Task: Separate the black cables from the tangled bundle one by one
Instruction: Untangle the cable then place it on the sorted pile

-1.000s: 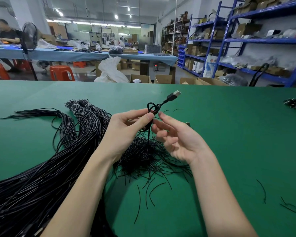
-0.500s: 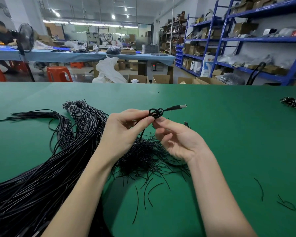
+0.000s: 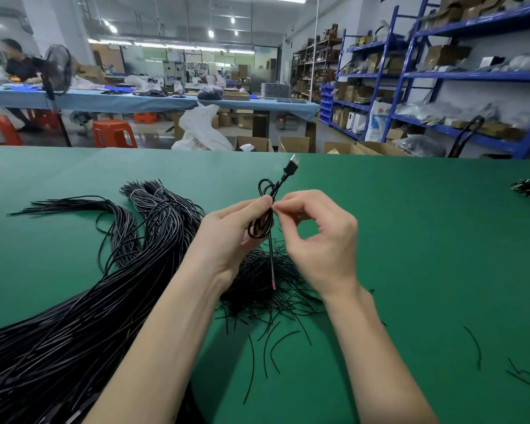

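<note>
- Cable bundle [image 3: 74, 316] lay on my left across the green table [image 3: 426, 255].
- My left hand [image 3: 227, 237] pinched the looped cable [image 3: 265, 206], raised above the table.
- My right hand [image 3: 322, 240] pinched it beside the left thumb.

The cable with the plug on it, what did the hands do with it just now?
The plug swung from level to pointing up. The right hand curled in to pinch the knotted cable beside the left hand, which kept holding it. The big cable bundle and the scraps stayed on the green table.
</note>
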Demonstrator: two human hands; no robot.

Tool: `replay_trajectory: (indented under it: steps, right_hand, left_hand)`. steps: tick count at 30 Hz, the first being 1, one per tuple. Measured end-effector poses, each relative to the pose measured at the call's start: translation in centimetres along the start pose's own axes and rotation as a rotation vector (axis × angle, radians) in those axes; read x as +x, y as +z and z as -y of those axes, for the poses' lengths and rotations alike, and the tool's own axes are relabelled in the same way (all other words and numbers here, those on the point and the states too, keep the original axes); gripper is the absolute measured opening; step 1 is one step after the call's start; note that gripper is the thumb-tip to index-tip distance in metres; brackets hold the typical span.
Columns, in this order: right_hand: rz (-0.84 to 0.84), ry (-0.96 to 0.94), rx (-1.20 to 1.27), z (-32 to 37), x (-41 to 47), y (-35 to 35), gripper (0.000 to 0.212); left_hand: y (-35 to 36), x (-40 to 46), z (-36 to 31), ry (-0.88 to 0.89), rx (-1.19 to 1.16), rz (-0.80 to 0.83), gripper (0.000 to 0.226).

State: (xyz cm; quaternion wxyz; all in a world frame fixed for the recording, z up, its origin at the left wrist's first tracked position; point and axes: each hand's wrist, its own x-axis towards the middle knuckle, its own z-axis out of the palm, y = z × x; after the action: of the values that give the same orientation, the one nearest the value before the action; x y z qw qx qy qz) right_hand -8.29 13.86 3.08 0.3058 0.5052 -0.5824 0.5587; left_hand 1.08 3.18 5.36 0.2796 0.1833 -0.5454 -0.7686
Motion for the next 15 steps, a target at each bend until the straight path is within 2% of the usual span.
replay_trajectory:
  steps: [1, 3, 5, 7, 10, 15]
  right_hand:
    - [0.02, 0.088, 0.05, 0.1, 0.1, -0.1, 0.008]
    - [0.074, 0.51, 0.356, 0.7, 0.6, -0.6, 0.004]
    - [0.122, 0.969, 0.683, 1.1, 1.2, -1.1, 0.018]
    - [0.208, 1.213, 0.799, 0.9, 1.4, -1.7, 0.026]
    - [0.305, 1.305, 0.923, 0.9, 1.5, -1.9, 0.023]
    - [0.364, 1.274, 1.018, 1.0, 1.7, -2.4, 0.014]
  left_hand:
    - [-0.1, -0.1, 0.1, 0.02, -0.005, 0.008, 0.009]
    - [-0.3, -0.1, 0.3, 0.09, 0.008, 0.021, 0.029]
    - [-0.4, -0.1, 0.4, 0.152, 0.064, 0.02, 0.043]
    - [-0.5, -0.1, 0.6, 0.174, 0.094, 0.035, 0.047]
    - [-0.7, 0.0, 0.9, 0.179, 0.132, 0.069, 0.05]
    - [-1.2, 0.0, 0.5, 0.189, 0.197, 0.133, 0.045]
